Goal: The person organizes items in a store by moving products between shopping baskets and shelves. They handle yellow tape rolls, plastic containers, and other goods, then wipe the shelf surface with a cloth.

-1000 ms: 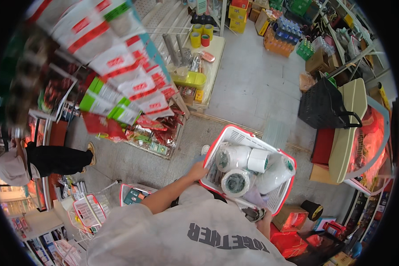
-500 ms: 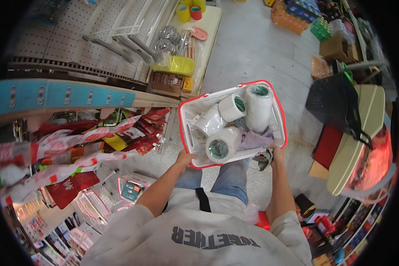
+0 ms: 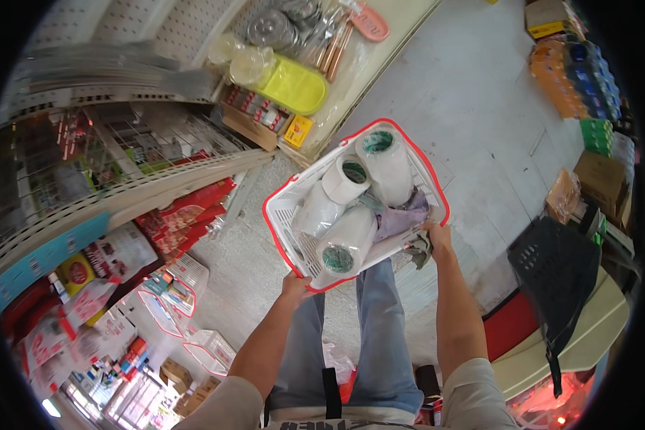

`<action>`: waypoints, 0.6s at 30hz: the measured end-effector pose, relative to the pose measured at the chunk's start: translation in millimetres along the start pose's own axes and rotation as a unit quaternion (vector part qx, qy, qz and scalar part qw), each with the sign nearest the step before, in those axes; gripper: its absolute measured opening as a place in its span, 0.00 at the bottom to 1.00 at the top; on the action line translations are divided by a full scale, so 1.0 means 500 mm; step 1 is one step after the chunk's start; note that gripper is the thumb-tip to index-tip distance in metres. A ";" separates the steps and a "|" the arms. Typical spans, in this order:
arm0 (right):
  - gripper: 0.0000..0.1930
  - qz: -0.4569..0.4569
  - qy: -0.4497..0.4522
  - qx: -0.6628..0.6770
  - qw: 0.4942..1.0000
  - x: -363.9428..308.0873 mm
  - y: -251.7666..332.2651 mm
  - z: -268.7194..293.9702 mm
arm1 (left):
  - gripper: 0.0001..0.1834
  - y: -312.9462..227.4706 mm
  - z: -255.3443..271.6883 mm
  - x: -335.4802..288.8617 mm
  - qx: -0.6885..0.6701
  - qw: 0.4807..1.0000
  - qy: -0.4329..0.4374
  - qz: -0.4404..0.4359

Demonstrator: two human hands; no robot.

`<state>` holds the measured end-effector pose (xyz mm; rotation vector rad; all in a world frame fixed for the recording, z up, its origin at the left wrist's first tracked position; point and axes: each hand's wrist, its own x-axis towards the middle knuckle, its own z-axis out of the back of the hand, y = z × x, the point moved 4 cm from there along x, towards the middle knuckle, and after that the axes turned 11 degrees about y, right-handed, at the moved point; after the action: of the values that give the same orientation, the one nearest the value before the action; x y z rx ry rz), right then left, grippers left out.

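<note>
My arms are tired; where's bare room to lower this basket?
Grey floor lies bare between the cream shelf and the orange and blue bottle packs. A smaller patch shows between the red-rimmed white plastic basket and the red packets. Crowded: that basket, with white wrapped rolls; the shelf, around its yellow plastic tray.

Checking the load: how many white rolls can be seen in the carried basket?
4 in the basket: a large roll at the far corner, a short roll left of it, a left-side roll and a near-side roll. More may be hidden underneath.
</note>
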<state>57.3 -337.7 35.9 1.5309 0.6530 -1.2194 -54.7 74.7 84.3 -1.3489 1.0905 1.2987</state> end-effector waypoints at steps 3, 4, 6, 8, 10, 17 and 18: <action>0.08 -0.020 0.019 -0.012 1.000 0.096 0.001 -0.017 | 0.17 -0.011 -0.020 0.074 -0.013 1.000 -0.011 -0.009; 0.09 -0.017 0.025 -0.011 0.999 0.122 -0.001 -0.023 | 0.16 -0.012 -0.021 0.098 -0.018 1.000 -0.013 -0.017; 0.10 -0.013 0.037 -0.009 0.999 0.171 -0.012 -0.035 | 0.15 -0.010 -0.019 0.150 -0.022 0.999 -0.010 -0.023; 0.13 -0.023 0.046 -0.023 0.998 0.205 -0.020 -0.041 | 0.15 -0.003 -0.014 0.193 -0.027 0.999 -0.005 -0.030; 0.14 0.000 0.047 -0.014 0.999 0.216 -0.024 -0.056 | 0.15 0.005 -0.011 0.221 -0.040 0.999 0.017 -0.029; 0.18 0.007 0.029 -0.082 0.996 0.216 -0.050 -0.041 | 0.18 0.012 -0.020 0.237 -0.046 0.995 0.081 -0.041; 0.17 -0.005 0.032 -0.101 0.994 0.206 -0.055 -0.043 | 0.19 0.011 -0.015 0.222 -0.031 0.996 0.073 -0.048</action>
<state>76.0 -326.9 -70.7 1.4028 0.8036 -1.0799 -54.1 67.0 -26.6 -1.5437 1.0768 1.1885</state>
